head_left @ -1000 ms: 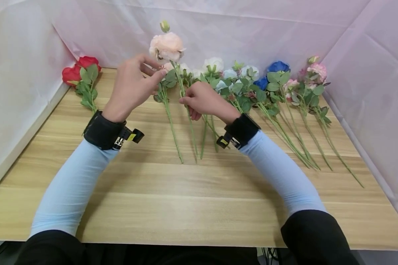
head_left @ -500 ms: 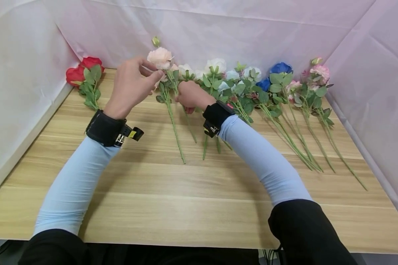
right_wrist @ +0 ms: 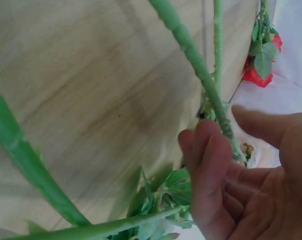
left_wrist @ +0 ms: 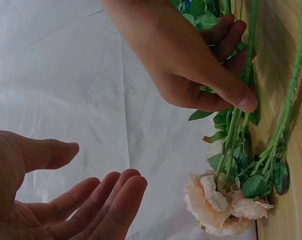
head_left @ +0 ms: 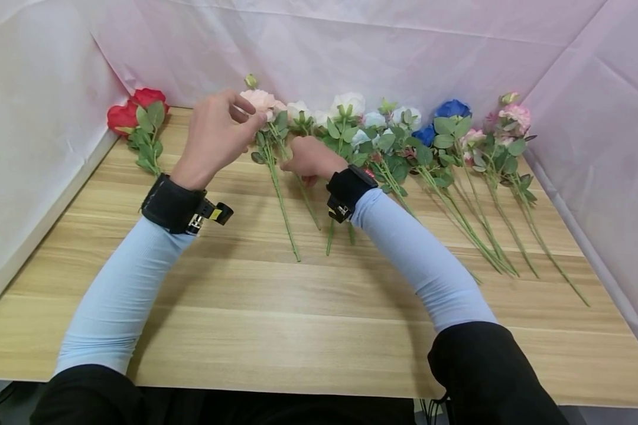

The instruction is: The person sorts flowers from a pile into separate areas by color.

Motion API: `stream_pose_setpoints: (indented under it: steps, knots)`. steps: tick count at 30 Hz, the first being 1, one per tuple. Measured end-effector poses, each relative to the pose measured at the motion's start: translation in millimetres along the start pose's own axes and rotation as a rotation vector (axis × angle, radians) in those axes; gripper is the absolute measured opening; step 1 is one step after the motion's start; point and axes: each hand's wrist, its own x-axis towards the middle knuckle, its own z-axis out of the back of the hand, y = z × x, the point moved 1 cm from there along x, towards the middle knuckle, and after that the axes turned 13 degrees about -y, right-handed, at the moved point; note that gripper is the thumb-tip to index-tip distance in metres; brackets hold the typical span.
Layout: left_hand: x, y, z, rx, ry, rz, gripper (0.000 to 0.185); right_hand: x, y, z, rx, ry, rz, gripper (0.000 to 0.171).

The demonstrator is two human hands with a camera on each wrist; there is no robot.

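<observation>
A peach flower (head_left: 259,99) lies at the back of the wooden table (head_left: 298,319), its head low against the backdrop. My right hand (head_left: 305,156) grips its green stem (head_left: 309,208) just below the leaves. The right wrist view shows the fingers (right_wrist: 211,165) and thumb closed round that stem (right_wrist: 191,50). My left hand (head_left: 218,133) hovers just left of the bloom. In the left wrist view the left hand (left_wrist: 66,200) is relaxed and holds nothing, with the peach flower (left_wrist: 216,202) beside it and the right hand (left_wrist: 186,65) on the stems.
A row of flowers lies along the back: red ones (head_left: 138,112) at far left, white ones (head_left: 345,103), blue ones (head_left: 449,109) and pink ones (head_left: 510,112) to the right, stems toward me. Pale cloth (head_left: 351,47) walls the back and both sides.
The peach flower, held upright and high a second ago, has come down onto the table. My right hand slid up the stem toward the leaves. The left hand stayed beside the bloom.
</observation>
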Motion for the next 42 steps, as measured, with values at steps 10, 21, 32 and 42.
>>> stream_pose_setpoints:
  steps: [10,21,32,42]
  knots:
    - [-2.4,0.0,-5.8,0.02,0.045,-0.024,0.047,-30,3,24,0.142,-0.118,0.023,0.03]
    - [-6.6,-1.9,-16.6,0.034,0.12,-0.044,0.041,-78,-13,41,0.224,-0.208,0.107,0.025]
    - [-10.6,-3.2,-17.4,0.053,0.156,-0.05,0.042,-104,-26,52,0.246,-0.241,0.117,0.018]
    - [0.3,5.0,-14.8,0.068,0.191,-0.033,0.045,-111,-30,62,0.252,-0.259,0.094,0.015]
